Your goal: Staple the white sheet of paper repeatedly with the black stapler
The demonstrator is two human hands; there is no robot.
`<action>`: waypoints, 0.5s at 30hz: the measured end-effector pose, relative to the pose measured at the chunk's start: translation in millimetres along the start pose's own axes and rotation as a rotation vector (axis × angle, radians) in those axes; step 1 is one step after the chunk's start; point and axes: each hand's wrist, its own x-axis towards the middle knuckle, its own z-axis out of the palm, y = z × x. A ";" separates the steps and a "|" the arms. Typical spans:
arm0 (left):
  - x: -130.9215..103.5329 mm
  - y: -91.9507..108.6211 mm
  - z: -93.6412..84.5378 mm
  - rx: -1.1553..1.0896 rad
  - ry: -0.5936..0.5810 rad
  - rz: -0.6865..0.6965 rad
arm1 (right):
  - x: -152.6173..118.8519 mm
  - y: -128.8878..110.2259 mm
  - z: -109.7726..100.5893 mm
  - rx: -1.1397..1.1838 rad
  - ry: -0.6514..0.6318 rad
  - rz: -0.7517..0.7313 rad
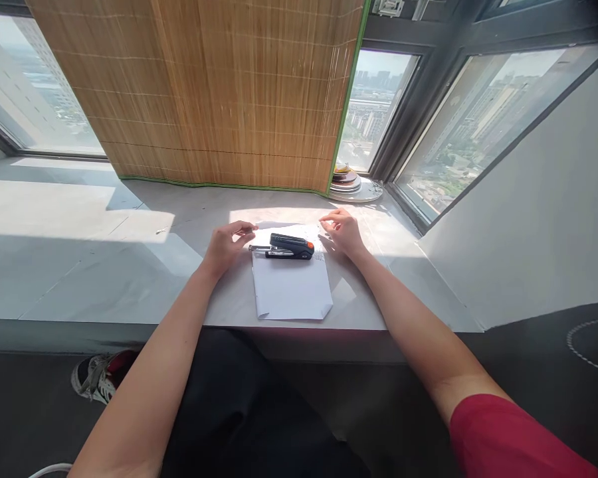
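A black stapler [293, 247] lies on a white sheet of paper [294, 289], toward its far end, on the pale ledge [80, 272] in front of you. It sits lengthwise from left to right. Its body is dark and long, with faint light marks along the upper arm, too small to read. A bright orange-red patch marks the right end. Silver metal shows between the upper arm and the base, and a thin metal piece juts out at the left end, past the paper's left edge. The near corners of the paper curl or fold.

Your two hands are well apart, one on each side of the stapler. Your left hand [226, 247] has its fingers bent, with the tips near the paper's far left corner; your right hand [343, 236] is loosely curled near the far right corner. You cannot tell from here whether either pinches anything. Beyond the paper, a brown slatted blind [204, 93] edged in green hangs, with stacked round pieces [347, 182] beside its lower right corner.
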 end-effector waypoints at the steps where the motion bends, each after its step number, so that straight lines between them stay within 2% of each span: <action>1: -0.2 0.9 -0.7 0.021 -0.012 0.018 | 0.5 0.3 0.2 -0.002 -0.006 0.000; 7: -1.8 -2.1 -0.9 0.079 -0.189 0.158 | 2.0 3.3 2.5 -0.010 -0.060 0.006; 15: -1.5 -6.2 3.5 0.248 -0.249 0.105 | 1.1 0.2 4.0 0.016 -0.122 0.004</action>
